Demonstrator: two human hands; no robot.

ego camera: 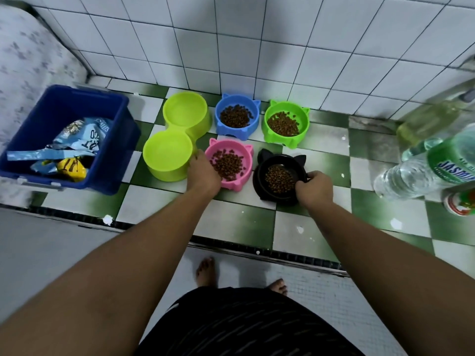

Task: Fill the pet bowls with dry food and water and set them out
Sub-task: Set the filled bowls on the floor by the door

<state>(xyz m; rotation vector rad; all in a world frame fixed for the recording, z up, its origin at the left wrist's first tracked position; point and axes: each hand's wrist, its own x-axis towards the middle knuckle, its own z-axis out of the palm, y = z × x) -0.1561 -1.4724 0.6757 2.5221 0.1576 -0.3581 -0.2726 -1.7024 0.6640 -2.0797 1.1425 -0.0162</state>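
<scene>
Several cat-eared bowls stand on the green-and-white checked ledge, each holding brown kibble: blue (237,115), green (285,123), pink (228,164) and black (279,176). My left hand (204,170) grips the pink bowl's left rim. My right hand (314,187) grips the black bowl's right rim. A lime double bowl (177,134) lies to the left; whether its two wells hold water I cannot tell.
A blue crate (65,137) with pet food bags (74,147) sits at the far left. Clear water bottles (424,165) lie at the right edge. A white tiled wall (231,42) backs the ledge. My bare feet stand on the lower floor.
</scene>
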